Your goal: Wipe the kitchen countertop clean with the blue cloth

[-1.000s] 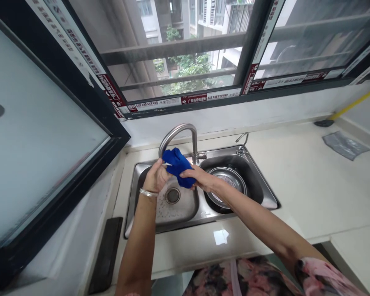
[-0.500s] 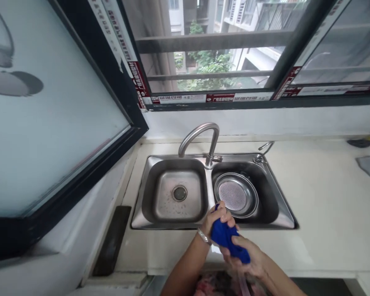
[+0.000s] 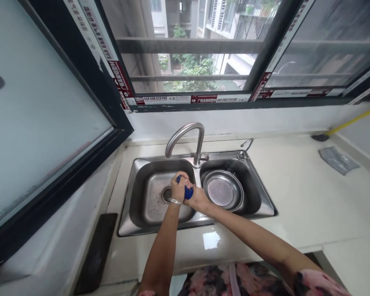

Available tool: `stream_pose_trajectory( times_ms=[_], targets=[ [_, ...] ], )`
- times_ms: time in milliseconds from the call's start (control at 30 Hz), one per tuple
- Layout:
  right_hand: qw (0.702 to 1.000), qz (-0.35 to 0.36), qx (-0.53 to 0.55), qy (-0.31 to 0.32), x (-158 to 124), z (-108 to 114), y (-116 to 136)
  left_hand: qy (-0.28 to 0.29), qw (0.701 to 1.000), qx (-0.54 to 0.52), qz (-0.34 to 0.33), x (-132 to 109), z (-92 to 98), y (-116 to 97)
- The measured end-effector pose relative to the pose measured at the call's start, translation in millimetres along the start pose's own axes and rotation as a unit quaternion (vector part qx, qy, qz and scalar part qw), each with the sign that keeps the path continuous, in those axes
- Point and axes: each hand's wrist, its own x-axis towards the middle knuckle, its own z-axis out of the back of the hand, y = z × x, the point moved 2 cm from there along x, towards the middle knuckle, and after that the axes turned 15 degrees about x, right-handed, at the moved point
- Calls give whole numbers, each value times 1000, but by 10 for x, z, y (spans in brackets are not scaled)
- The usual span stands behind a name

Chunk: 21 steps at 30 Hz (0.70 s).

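Note:
A blue cloth [image 3: 188,192] is bunched between my two hands over the left sink basin [image 3: 152,213]. My left hand [image 3: 178,187] is wrapped round its upper end, with a bracelet at the wrist. Closed on the lower end is my right hand [image 3: 199,199], close to the divider between the basins. Parts of the cloth are hidden by my fingers. The curved metal faucet [image 3: 185,130] stands just behind my hands. Below them, the drain [image 3: 166,195] is partly covered by my left hand.
In the right basin sits a round metal strainer [image 3: 221,191] in a pan or bowl. A small spout [image 3: 248,142] stands at the sink's back right corner. A dark board [image 3: 97,253] lies left of the sink, a grey packet [image 3: 338,159] far right. The open window pane [image 3: 49,123] juts in at left.
Both hands have moved forward and left with the blue cloth, from above the counter's front edge to over the left basin. The cloth looks more tightly bunched. The view has shifted right.

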Motion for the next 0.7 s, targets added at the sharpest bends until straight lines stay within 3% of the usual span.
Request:
stream_pose_trajectory(
  times_ms=[133, 333, 433, 500, 600, 667, 700],
  targets=[
    [991, 29, -132, -1, 159, -158, -38, -88, 996, 5, -11, 105, 98, 85],
    [987, 48, -156, 4, 288, -135, -149, -182, 982, -32, 24, 188, 127, 378],
    [988, 36, -152, -12, 299, -9, -194, -180, 978, -50, 91, 94, 154, 565],
    [993, 11, -120, 7, 301, 97, -252, -150, 976, -53, 150, -6, 175, 685],
    [991, -34, 26, 130, 301, 251, -374, -98, 967, -60, 227, -146, 213, 795],
    [965, -54, 136, 217, 321, 367, -440, -85, 957, -78, 267, -191, 251, 804],
    [962, -51, 159, 214, 354, 448, -461, -82, 951, -92, 283, -193, 274, 789]
  ],
)
